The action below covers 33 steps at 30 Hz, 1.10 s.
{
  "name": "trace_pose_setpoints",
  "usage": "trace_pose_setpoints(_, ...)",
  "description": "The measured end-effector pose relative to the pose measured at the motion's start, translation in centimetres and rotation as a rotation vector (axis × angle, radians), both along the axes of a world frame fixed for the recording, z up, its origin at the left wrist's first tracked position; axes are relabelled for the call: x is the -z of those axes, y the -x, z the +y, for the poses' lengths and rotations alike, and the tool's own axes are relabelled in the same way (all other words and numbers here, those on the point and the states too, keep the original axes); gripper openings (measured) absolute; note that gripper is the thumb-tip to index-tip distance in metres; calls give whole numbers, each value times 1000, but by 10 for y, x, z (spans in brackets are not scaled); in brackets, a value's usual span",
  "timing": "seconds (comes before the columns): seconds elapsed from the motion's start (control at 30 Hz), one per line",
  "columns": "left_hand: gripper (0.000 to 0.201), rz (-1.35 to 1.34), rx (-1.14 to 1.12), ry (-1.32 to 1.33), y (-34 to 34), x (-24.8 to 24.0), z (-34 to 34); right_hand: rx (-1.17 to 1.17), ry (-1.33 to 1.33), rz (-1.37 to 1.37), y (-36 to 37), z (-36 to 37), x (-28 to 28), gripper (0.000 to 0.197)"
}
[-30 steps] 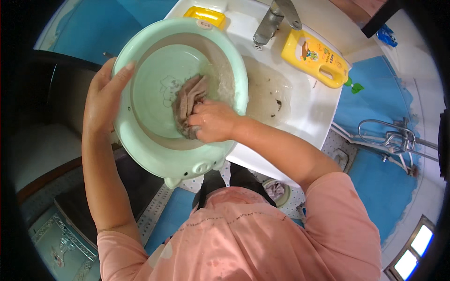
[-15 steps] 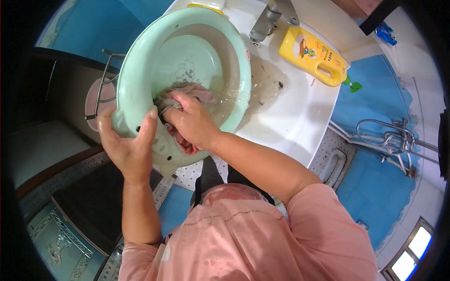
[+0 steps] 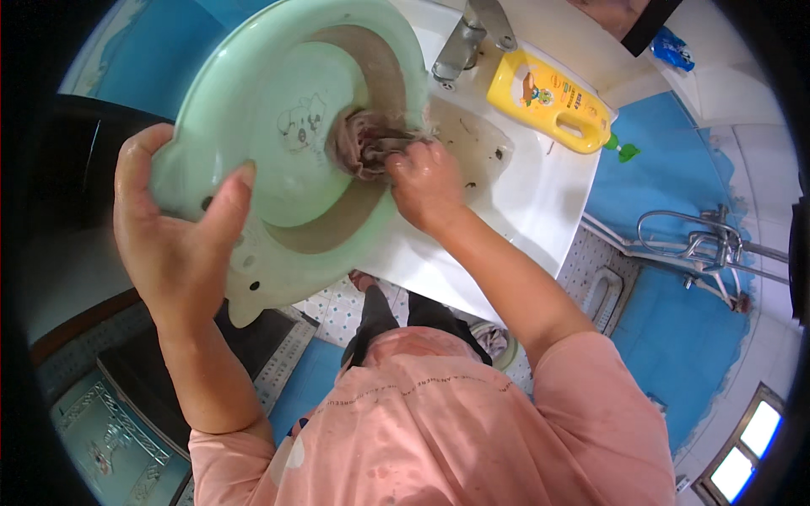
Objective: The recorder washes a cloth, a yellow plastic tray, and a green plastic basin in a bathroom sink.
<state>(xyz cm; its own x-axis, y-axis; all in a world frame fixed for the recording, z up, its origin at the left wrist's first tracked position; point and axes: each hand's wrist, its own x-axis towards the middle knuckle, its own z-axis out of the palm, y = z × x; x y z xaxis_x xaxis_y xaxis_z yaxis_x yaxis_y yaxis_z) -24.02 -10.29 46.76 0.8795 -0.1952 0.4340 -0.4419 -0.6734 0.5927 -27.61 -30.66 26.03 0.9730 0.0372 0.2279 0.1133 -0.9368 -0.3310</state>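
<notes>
A pale green plastic basin [image 3: 221,110] with a cartoon animal on its bottom tilts to the right over the white sink [image 3: 527,198]. My left hand [image 3: 173,244] grips its left rim, thumb on the inner side and fingers round the outside. At the basin's lowered right side, my right hand [image 3: 429,187] closes on a wet, bunched greyish-pink cloth [image 3: 359,145]. Its fingertips are partly hidden in the folds. Murky water lies along the right side of the basin. Cloudy water with dark bits shows in the sink.
A metal faucet [image 3: 462,51] rises behind the sink. On the sink's back right edge lies a yellow bottle [image 3: 550,99] with a green cap. Shower fittings [image 3: 709,244] hang on the right wall. Below the sink, cloth [image 3: 489,339] sits in a container on the floor.
The basin has shifted left and tipped further toward the sink, my left hand moving left with it. My right hand has carried the cloth rightward to the basin's right side.
</notes>
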Motion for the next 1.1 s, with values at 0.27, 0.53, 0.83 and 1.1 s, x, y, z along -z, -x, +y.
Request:
trace_pose_setpoints(0.27,38,-429,285,-372,24,-11,-10,277,-59,404,33,-27,-12,49)
trace_pose_setpoints(0.53,19,-554,900,-753,60,15,19,61,-2442,545,6,-28,-65,64)
trace_pose_setpoints(0.83,56,36,441,-181,58,4,84,335,-2454,387,15,-16,-25,44)
trace_pose_setpoints(1.1,60,843,158,1759,73,75,110,277,-2565,418,17,9,-20,34)
